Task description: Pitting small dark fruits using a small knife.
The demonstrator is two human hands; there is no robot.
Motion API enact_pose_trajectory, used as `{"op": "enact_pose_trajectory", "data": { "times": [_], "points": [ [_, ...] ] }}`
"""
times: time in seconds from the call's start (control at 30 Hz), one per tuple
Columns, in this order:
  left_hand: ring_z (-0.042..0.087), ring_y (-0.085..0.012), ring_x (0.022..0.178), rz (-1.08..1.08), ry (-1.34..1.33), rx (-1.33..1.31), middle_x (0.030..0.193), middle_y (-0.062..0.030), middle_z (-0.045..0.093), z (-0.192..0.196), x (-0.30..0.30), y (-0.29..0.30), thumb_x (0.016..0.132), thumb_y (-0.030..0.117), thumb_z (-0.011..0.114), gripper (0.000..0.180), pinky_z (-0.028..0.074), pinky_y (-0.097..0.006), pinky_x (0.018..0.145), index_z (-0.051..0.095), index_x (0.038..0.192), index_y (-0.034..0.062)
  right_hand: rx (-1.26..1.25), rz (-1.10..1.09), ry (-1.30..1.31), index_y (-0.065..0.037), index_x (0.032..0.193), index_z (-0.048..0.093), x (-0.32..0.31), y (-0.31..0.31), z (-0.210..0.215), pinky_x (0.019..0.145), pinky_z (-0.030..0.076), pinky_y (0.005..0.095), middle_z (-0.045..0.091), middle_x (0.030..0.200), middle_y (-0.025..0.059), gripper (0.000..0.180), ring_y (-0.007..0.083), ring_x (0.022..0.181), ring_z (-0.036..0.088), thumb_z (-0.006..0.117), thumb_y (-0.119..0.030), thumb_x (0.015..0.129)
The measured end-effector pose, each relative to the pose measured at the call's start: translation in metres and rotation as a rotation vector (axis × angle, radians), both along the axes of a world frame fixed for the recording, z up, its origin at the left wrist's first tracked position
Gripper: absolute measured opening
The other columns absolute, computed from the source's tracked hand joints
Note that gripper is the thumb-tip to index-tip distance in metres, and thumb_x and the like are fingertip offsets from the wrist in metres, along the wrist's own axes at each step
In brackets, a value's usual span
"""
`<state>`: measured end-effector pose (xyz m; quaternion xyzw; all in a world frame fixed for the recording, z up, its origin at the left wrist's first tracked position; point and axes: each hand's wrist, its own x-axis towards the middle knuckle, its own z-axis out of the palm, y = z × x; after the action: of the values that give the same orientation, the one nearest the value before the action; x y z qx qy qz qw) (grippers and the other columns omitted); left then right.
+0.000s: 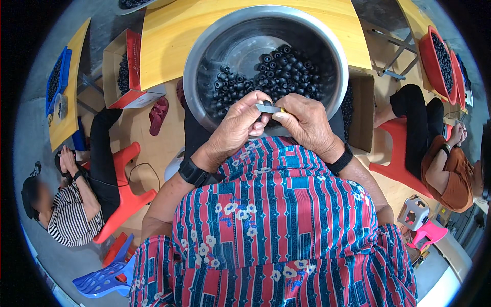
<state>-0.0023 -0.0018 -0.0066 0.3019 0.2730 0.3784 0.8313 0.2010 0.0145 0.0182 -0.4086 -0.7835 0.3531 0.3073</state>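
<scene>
Just over the near rim of a large steel basin (190, 77), my two hands meet. Gripped in my right hand (309, 123) is a small knife (269, 108) with a short flat blade and a yellow handle, its blade pointing left. My left hand (236, 125) pinches a small round black part (266, 103) against the blade; fingers cover most of it. Many glossy black ring-like parts (284, 71) of the same look lie heaped in the basin, mostly toward its near and right side.
The basin overlaps the yellow table (163, 46). Cardboard boxes with black parts stand left (113, 77) and right (362, 112). Co-workers sit on red stools at left (120, 171) and right (396, 148). A red slipper (158, 116) lies on the floor; a red basin (434, 64) of parts is far right.
</scene>
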Motion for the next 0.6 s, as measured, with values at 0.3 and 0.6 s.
{"op": "enact_pose_trajectory", "data": {
  "times": [0.3, 0.6],
  "points": [
    [0.037, -0.0046, 0.066, 0.026, -0.008, -0.058, 0.084, 0.0024, 0.047, 0.005, 0.0022, -0.0014, 0.104, 0.034, 0.047, 0.027, 0.032, -0.018, 0.058, 0.05, 0.108, 0.0078, -0.17, -0.239, 0.006, -0.002, 0.088, 0.063, -0.0013, 0.0033, -0.005, 0.064, 0.047, 0.0406, 0.06, 0.077, 0.0183, 0.023, 0.0374, 0.072, 0.059, 0.064, -0.024, 0.092],
    [0.037, -0.0041, 0.066, 0.038, 0.014, -0.041, 0.085, 0.0018, 0.049, 0.0036, 0.0018, -0.0016, 0.104, 0.035, 0.047, 0.03, 0.032, -0.018, 0.058, 0.051, 0.113, 0.0071, -0.168, -0.149, 0.242, 0.0, 0.103, 0.067, -0.0048, 0.0004, -0.005, 0.07, 0.05, 0.0323, 0.067, 0.084, 0.0142, 0.022, 0.0225, 0.077, 0.065, 0.07, -0.016, 0.088]
  ]
}}
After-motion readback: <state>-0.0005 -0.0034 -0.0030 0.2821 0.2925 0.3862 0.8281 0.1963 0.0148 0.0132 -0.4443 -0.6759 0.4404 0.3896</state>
